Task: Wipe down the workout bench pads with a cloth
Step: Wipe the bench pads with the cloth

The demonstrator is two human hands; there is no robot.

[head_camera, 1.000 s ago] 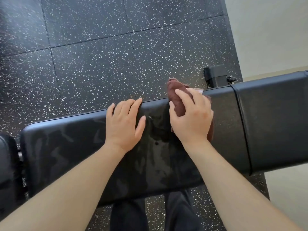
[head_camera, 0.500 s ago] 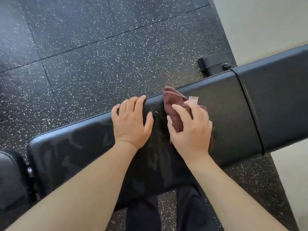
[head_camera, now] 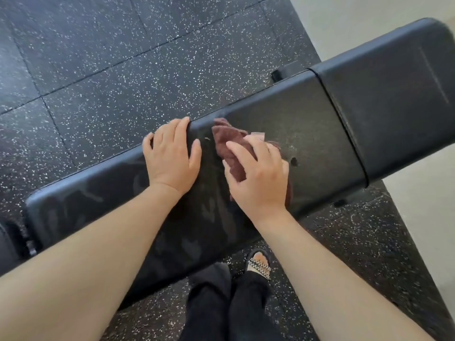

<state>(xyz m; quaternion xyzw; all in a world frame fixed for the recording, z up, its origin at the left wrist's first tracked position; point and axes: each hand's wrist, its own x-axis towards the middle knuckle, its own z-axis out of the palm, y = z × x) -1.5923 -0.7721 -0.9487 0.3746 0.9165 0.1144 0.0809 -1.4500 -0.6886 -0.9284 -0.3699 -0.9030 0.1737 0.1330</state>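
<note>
A long black bench pad (head_camera: pixel 307 124) runs slantwise across the view, with damp streaks on its left part. A second, shorter black pad (head_camera: pixel 394 94) joins it at the right, across a narrow seam. A dark maroon cloth (head_camera: pixel 227 143) with a small white tag lies on the long pad. My right hand (head_camera: pixel 258 178) presses flat on the cloth, fingers spread over it. My left hand (head_camera: pixel 171 156) rests flat on the pad just left of the cloth, its fingertips curled over the far edge.
Black speckled rubber floor tiles (head_camera: pixel 98 70) lie beyond the bench. A pale floor (head_camera: pixel 344 20) shows at the upper right. A black bench foot (head_camera: pixel 283 73) sticks out behind the pad. My legs and a sandalled foot (head_camera: pixel 258 264) stand under the near edge.
The view has tilted and shifted, so the bench slants more steeply. My right hand has drawn the cloth back from the far edge toward me. My left hand stays planted beside it.
</note>
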